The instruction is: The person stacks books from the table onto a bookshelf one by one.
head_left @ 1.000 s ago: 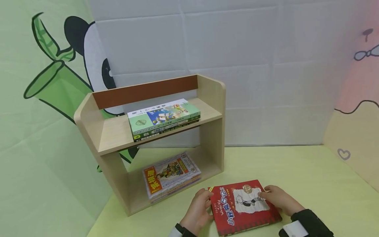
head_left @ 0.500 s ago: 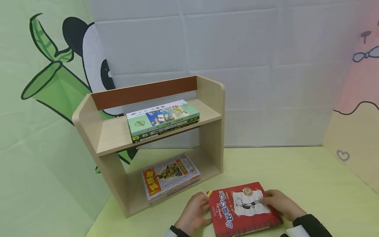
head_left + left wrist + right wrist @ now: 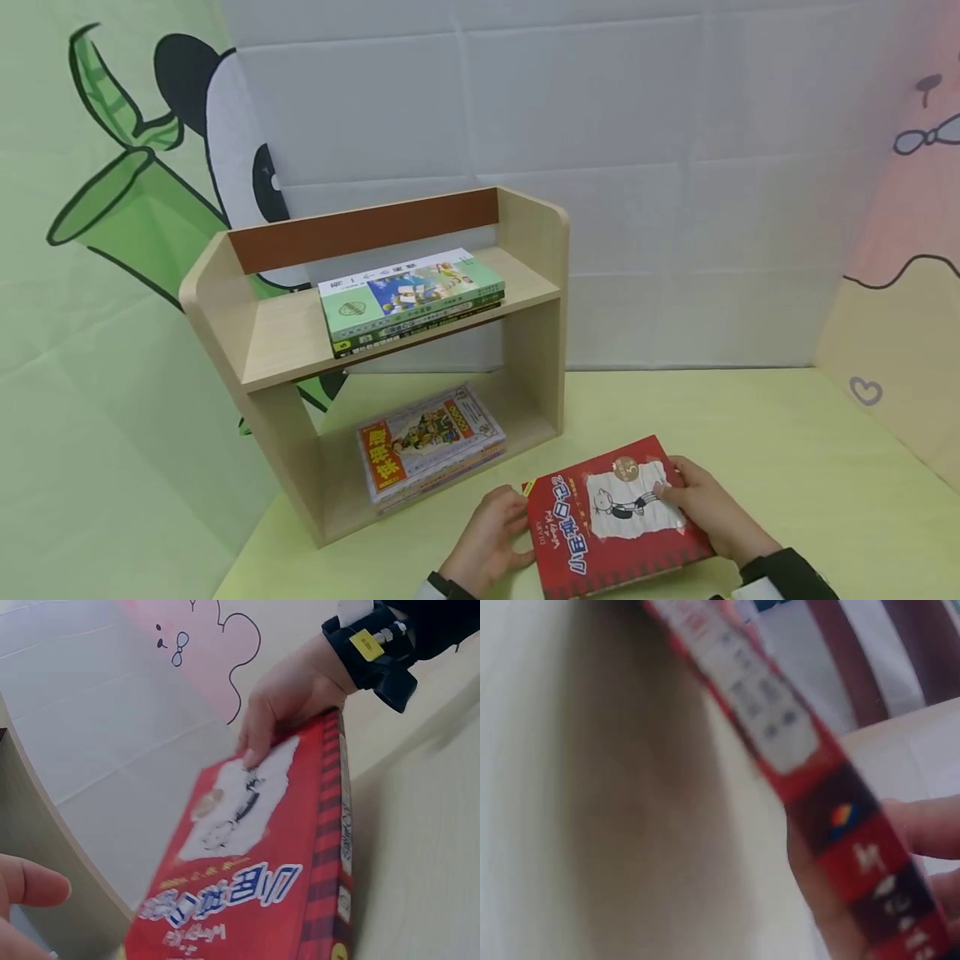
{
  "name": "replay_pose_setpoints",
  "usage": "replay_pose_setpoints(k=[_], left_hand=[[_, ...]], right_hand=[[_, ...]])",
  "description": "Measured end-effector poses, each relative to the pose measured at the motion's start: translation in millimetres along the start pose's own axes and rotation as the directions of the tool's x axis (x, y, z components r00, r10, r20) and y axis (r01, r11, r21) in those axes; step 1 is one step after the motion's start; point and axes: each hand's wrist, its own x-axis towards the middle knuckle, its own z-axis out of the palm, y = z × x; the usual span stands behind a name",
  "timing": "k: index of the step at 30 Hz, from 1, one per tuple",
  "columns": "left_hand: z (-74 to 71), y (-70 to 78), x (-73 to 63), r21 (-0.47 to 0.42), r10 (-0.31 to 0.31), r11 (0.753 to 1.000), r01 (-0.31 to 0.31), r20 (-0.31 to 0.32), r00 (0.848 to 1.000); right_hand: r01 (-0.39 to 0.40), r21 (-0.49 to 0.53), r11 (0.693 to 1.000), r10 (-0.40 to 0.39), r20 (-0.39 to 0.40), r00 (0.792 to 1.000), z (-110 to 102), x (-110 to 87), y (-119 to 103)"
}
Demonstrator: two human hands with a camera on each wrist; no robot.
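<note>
A red paperback book with a cartoon figure on a torn-paper patch is tilted over the table, its far right side raised. My right hand grips its right edge, thumb on the cover; in the right wrist view fingers curl behind the red-and-black spine. At the book's left edge is my left hand, loosely bent, with fingertips right by the far left corner. In the left wrist view, a finger of that hand stands apart from the cover.
A two-tier wooden bookshelf stands left of the book. Its upper board carries a stack of green books; below lies another stack of books. A pale yellow table meets a grey-white cloth backdrop.
The right hand has raised the book's far right side, so the book tilts more. The left hand has shifted slightly left, staying by the left edge. The shelf stacks look unchanged.
</note>
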Motion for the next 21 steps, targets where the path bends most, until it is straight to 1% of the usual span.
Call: replay_pose_setpoints(k=[2, 5, 10, 11, 15, 17, 19, 21], left_hand=[[-1.5, -0.7, -0.7, -0.003, -0.010, 1.000, 0.010, 0.008, 1.000], [-3.0, -3.4, -1.5, -0.006, -0.012, 1.000, 0.012, 0.016, 1.000], [-4.5, -6.8, -3.9, 0.022, 0.042, 0.999, -0.042, -0.012, 0.999], [-4.7, -6.9, -4.3, 0.026, 0.045, 0.999, -0.045, -0.012, 0.999], [-2.0, -3.8, -5.0, 0.040, 0.062, 0.997, -0.063, 0.015, 0.998], [-0.1, -0.2, -5.5, 0.049, 0.091, 0.995, -0.092, 0.016, 0.996], [1.2, 6.1, -7.6, 0.070, 0.140, 0.988, -0.140, -0.004, 0.990], [1.9, 14.8, -11.0, 0.096, 0.206, 0.975, -0.203, -0.025, 0.978]], right_hand=[[0.044, 0.003, 0.999, -0.044, -0.002, 0.999, 1, -2.7, -7], [0.082, -0.004, 0.997, -0.082, -0.007, 0.997, 4, -6.9, -18], [0.174, -0.004, 0.985, -0.174, 0.013, 0.985, 12, -8.6, -37], [0.191, -0.005, 0.982, -0.191, 0.011, 0.981, 14, -8.2, -41], [0.230, 0.008, 0.973, -0.230, -0.011, 0.973, 20, -7.5, -56], [0.230, 0.027, 0.973, -0.230, -0.024, 0.973, 22, -9.2, -64], [0.233, 0.037, 0.972, -0.231, -0.040, 0.972, 24, -12.1, -72], [0.249, 0.047, 0.967, -0.246, -0.053, 0.968, 26, -15.7, -82]])
